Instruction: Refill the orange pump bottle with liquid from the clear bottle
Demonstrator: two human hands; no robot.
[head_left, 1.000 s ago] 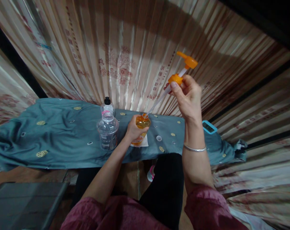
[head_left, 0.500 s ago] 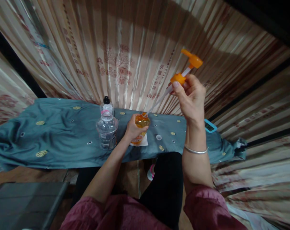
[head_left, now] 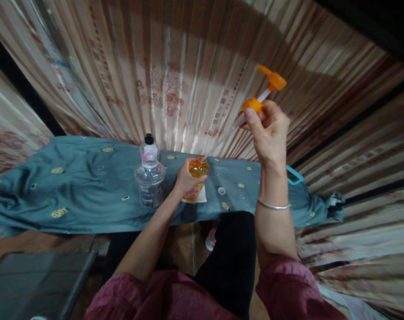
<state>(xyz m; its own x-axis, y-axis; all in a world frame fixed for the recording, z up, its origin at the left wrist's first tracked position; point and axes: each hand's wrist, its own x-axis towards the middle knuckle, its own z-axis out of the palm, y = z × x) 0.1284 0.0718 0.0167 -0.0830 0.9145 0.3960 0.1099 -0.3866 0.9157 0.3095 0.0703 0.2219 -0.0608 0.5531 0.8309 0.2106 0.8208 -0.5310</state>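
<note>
My left hand (head_left: 187, 178) is wrapped round a bottle of amber liquid (head_left: 199, 169), which stands upright with its neck uncapped. Raised to the right, my right hand (head_left: 268, 126) pinches an orange pump dispenser (head_left: 253, 105) just below its collar. The pump's nozzle head points up and to the left. Its long clear tube slants down to the bottle's mouth; whether the tip is inside or at the rim I cannot tell. Just left of the bottle stands an uncapped clear plastic bottle (head_left: 150, 178).
Behind the clear bottle is another with a black cap (head_left: 149, 139). A white sheet (head_left: 200, 196) lies under the amber bottle. On the green cloth (head_left: 88, 186) rest a small round white cap (head_left: 221, 190) and a blue-framed device (head_left: 294, 175). Pleated curtains (head_left: 195, 66) hang close behind.
My right hand has shifted slightly up and to the right with the pump, drawing its tube a little higher. My left hand stays on the amber bottle.
</note>
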